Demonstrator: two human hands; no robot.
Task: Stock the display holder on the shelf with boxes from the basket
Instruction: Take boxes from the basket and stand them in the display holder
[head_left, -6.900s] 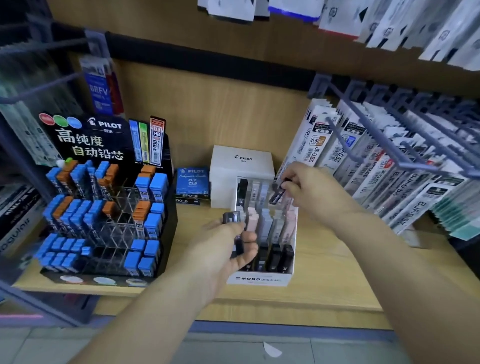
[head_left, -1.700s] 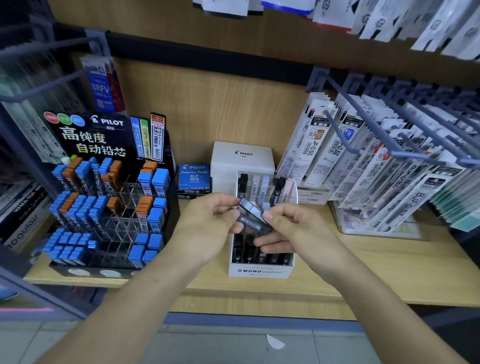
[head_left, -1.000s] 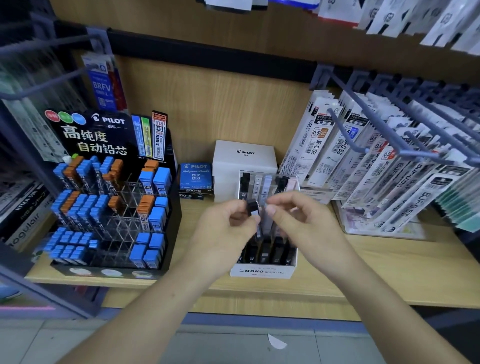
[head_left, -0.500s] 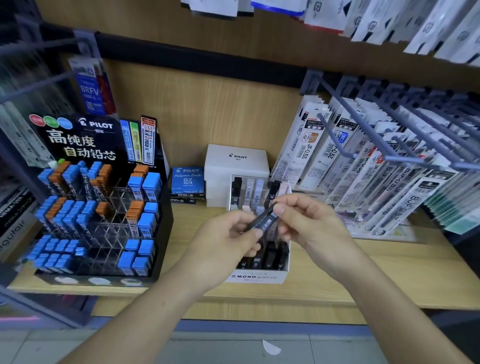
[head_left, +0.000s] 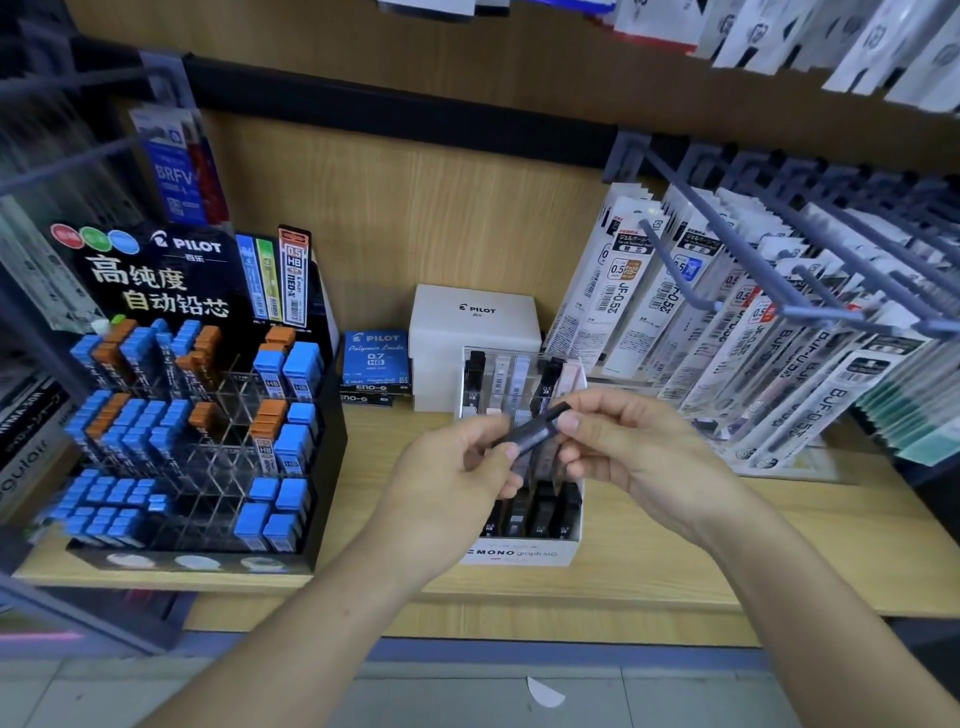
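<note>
A small dark box (head_left: 532, 430) is held in the air between both hands, just above the middle rows of the white display holder (head_left: 519, 555), which stands on the wooden shelf (head_left: 675, 561). The box is tilted, with its right end farther and higher. Its near-left end is pinched by the thumb and fingertips of the left hand (head_left: 457, 483), and its far-right end by the thumb and forefinger of the right hand (head_left: 644, 457). The other fingers of both hands are loosely curled. The basket is not seen.

The box is judged to be very light, stiff and thin, probably of smooth plastic, so it can slip or turn in a weak pinch. It is best taken by the two long flat sides near one end, so that the other end stays free to be guided into a narrow slot between the boxes already standing there. Much force is not needed.

Compared with half a second ago, almost nothing is changed: the same two-handed pinch and tilt are kept. One second ago the box was held more upright. About seven seconds ago the hands were apart, and the right one was reaching to the far row of the holder.
</note>
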